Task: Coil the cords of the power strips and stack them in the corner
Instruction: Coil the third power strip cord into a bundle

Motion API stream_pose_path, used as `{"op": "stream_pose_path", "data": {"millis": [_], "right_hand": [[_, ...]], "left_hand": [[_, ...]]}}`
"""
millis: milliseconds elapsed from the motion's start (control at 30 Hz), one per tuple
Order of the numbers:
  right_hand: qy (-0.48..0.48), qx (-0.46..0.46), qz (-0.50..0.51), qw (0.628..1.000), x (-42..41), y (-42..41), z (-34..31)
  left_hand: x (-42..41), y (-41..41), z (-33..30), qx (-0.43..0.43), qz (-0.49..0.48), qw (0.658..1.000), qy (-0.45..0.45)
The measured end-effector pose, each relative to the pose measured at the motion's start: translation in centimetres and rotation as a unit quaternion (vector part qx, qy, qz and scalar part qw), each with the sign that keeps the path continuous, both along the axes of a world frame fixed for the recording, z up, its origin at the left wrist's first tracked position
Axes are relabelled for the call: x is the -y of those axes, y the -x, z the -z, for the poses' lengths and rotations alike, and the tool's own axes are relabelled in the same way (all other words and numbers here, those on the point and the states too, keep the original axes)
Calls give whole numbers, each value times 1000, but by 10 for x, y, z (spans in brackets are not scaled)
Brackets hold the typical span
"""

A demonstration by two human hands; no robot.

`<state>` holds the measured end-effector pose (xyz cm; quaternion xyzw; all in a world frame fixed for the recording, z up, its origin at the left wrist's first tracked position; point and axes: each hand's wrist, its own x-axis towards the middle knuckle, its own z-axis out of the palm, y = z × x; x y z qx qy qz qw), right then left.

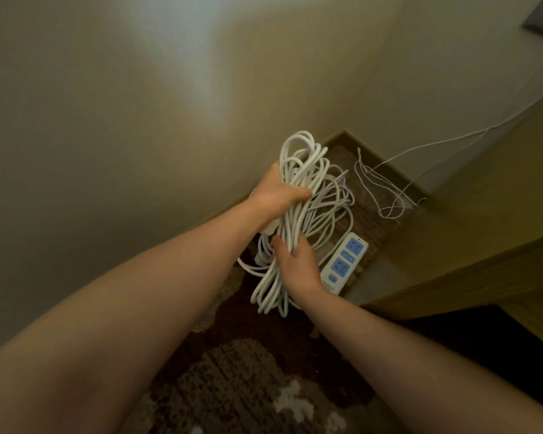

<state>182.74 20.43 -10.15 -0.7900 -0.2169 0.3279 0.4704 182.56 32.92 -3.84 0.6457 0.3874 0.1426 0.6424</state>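
A bundle of white coiled cord [298, 189] hangs in the air above the floor near the room's corner. My left hand [279, 192] grips the bundle around its middle, together with the white body of a power strip [268, 228] that peeks out below the palm. My right hand [298, 261] holds the lower loops of the same bundle, fingers curled round them. On the floor behind lies a second power strip [343, 263], white with blue sockets, with its own loose cord loops [332, 202] spread towards the corner.
Beige walls meet in the corner [345, 133] ahead. A thin white wire [386, 189] tangles on the floor at the right wall and runs up it. A wooden furniture edge [483, 277] stands at right. A brown patterned carpet [248, 371] covers the floor.
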Motion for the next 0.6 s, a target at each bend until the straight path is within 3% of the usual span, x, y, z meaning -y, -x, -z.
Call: {"op": "stream_pose_path", "data": {"millis": [267,433,600], "right_hand": [[58,70,118,989,-5,-13,-6],[74,62,166,981,-2,-14,-4],[66,80,203,974,0,-15,-3]], "left_hand": [[-2,-38,-5,1,92,996,-22],[-4,-46,-2,-38,194,980,-32],[2,-58,2,-42,206,975,-69]]}}
